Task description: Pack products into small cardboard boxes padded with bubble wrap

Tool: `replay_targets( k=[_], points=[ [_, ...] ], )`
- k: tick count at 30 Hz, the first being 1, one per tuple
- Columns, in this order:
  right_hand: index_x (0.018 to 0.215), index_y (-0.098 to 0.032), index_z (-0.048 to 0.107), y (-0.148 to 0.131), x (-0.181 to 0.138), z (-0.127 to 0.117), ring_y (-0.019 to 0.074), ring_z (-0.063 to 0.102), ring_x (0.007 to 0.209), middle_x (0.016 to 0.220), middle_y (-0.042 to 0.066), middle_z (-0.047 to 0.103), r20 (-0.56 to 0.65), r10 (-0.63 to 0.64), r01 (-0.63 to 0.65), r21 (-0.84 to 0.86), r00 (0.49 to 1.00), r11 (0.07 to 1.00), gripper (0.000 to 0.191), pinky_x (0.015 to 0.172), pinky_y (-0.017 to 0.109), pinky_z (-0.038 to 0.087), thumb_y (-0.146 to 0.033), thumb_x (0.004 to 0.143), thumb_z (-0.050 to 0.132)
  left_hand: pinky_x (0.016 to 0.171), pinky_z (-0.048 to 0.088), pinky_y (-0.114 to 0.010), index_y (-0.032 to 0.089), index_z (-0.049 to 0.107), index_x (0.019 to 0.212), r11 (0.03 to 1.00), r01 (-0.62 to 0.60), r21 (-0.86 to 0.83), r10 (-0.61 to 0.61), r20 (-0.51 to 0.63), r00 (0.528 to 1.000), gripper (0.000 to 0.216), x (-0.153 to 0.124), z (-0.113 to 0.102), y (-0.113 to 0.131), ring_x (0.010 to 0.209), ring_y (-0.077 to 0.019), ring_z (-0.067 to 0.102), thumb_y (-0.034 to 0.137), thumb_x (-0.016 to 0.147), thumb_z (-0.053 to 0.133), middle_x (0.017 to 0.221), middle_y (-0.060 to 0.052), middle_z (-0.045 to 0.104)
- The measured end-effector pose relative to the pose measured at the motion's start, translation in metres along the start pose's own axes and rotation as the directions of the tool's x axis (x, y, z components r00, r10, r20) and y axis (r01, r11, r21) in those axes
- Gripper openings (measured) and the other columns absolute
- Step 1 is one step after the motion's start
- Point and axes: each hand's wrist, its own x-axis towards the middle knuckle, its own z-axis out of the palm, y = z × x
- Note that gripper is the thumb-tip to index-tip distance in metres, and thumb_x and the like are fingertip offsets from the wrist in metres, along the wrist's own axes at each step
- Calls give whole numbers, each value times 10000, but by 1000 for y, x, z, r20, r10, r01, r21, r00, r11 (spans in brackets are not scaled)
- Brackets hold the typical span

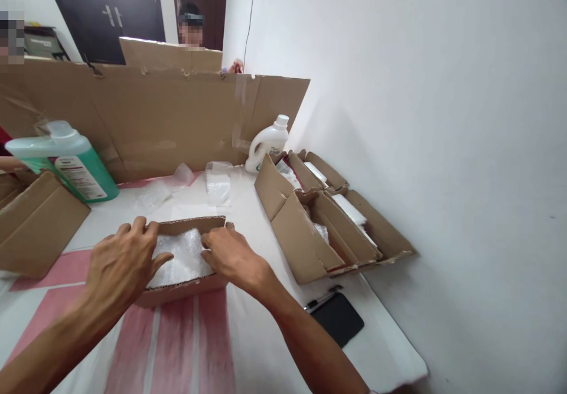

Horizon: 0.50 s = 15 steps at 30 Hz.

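A small open cardboard box (183, 287) stands on the table with bubble wrap (181, 255) filling its inside. At the box's left end is my left hand (126, 258), its fingers bent over the far left corner and its thumb stretched inward above the bubble wrap. On the right end, my right hand (230, 255) is closed over the box's wall. Its thumb and forefinger reach inside against the bubble wrap, and another fingertip shows beyond the rim. Both palms face away from view.
Divided cardboard boxes (287, 234) holding white packs stand right, by the wall. A black phone-like slab (339, 320) and a pen-like tool lie nearer. Behind are a white jug (268, 146), clear wrapped packs (218, 184) and a cardboard partition (177, 116). Left: a green-liquid bottle (84, 169), another box (39, 228).
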Motion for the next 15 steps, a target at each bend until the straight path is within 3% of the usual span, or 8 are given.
replay_targets(
  k=[2,4,5,7,9,11,13,15],
  points=[
    [871,-173,713,0,-10,-9,239,689,822,908,91,727,-136,-9,13,25,991,1000,150,670,323,480,-71,897,606,650,467,-384,210,686,941,996,-64,-54,55,-140,989,293,-8,-6,-6,826,-319,652,466,917,546,902,-101,658],
    [943,-167,710,-2,-17,-15,224,671,929,992,88,714,-238,-139,155,53,961,986,139,774,319,500,-116,961,582,736,488,-405,240,704,969,963,-185,-195,141,-218,966,334,-16,-5,-12,849,-292,645,414,978,419,930,-93,670],
    [971,-168,710,-4,-18,-14,219,658,979,1025,84,709,-244,-229,250,60,943,966,144,828,321,499,-162,993,568,767,495,-406,257,714,976,925,-260,-277,203,-218,955,359,-19,0,-14,860,-278,646,401,992,386,942,-86,682],
    [958,-159,718,-6,-15,-8,221,647,1007,1034,84,711,-140,-358,369,61,923,927,202,870,327,490,-227,1027,541,804,506,-390,280,733,1014,822,-398,-406,365,-160,917,350,-25,14,-19,885,-259,652,385,989,400,979,-79,714],
    [898,-147,723,-6,-6,3,225,660,962,983,91,724,-8,-346,346,75,938,935,247,833,325,489,-219,1027,526,838,511,-381,289,739,1101,758,-478,-443,494,-90,865,332,-29,31,-22,924,-259,653,341,961,442,1033,-87,741],
    [853,-145,725,-4,0,11,223,677,917,930,91,734,41,-287,280,124,957,952,240,798,314,488,-216,1006,555,893,516,-398,295,716,1216,751,-511,-418,538,-61,841,395,-31,45,-27,1003,-273,656,266,943,431,1132,-102,750],
    [895,-158,737,2,-2,10,212,688,928,961,80,746,-21,-278,275,223,960,935,166,819,303,490,-218,978,607,931,530,-427,327,708,1249,751,-527,-397,534,-104,839,451,-35,52,-37,1106,-298,660,229,932,403,1223,-92,744],
    [976,-175,748,12,-15,2,198,690,971,1036,69,751,-172,-262,307,341,950,888,121,870,296,490,-222,964,637,925,557,-419,369,718,1227,763,-472,-442,450,-162,878,420,-44,53,-52,1149,-309,671,294,929,432,1254,-51,745]
  ],
)
